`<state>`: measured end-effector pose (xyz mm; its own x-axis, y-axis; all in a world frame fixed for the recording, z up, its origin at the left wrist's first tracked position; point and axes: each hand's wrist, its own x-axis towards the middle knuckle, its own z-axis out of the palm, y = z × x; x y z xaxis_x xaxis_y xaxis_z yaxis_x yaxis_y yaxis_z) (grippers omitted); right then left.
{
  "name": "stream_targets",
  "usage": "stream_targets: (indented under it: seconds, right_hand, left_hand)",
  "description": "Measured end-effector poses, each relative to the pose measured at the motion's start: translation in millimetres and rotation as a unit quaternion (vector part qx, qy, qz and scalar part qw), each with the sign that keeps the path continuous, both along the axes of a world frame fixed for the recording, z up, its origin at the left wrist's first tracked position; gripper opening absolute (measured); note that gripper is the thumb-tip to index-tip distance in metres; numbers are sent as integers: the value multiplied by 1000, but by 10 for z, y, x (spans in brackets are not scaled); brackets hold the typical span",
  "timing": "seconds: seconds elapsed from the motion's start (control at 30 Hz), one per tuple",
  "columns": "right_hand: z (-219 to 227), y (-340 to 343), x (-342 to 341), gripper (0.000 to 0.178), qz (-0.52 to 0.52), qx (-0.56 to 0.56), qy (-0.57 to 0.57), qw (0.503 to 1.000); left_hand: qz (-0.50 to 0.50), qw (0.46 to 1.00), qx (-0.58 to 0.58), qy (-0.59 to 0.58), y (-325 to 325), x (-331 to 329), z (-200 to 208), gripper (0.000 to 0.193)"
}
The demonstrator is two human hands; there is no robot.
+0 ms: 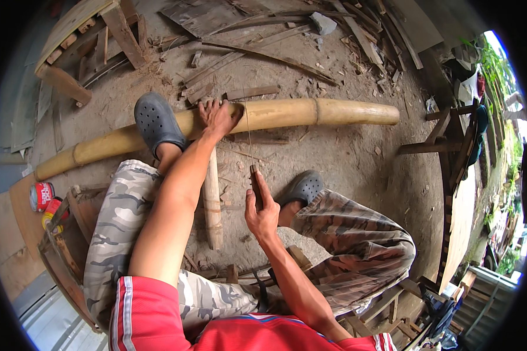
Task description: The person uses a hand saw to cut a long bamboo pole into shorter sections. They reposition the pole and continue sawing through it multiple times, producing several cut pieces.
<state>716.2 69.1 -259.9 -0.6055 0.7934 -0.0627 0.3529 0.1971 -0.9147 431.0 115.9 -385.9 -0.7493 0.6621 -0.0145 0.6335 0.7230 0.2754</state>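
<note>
A long, thick bamboo pole (pixel 281 114) lies across the ground in front of me, running from the lower left up to the right. My left hand (pixel 218 119) grips it from above, fingers curled over its far side. Just right of that hand, the thin blade of a handsaw (pixel 253 178) crosses the pole, seen nearly edge-on. My right hand (pixel 262 213) is closed around the saw's dark handle, index finger stretched along it. My left foot, in a grey clog (pixel 157 120), presses on the pole. Whether the blade has cut into the bamboo cannot be made out.
A thinner bamboo piece (pixel 212 205) lies between my legs, its far end beneath the pole. Wood scraps and strips (pixel 269 58) litter the dirt floor beyond. A wooden bench (pixel 91 44) stands far left, cans (pixel 41 196) near left, and a wooden frame (pixel 451 146) at right.
</note>
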Motion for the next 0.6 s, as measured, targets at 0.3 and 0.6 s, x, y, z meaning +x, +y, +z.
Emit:
stream_targets:
  seconds: [0.3,0.6]
  right_hand:
    - [-163,73,122,51,-1,10,19,1000]
    - [-469,103,427,47,24,5,61,998]
  left_hand:
    - [-112,992,-55,-24,-261,183,297,85]
    - [7,982,-154,-109,-141,171,533,84]
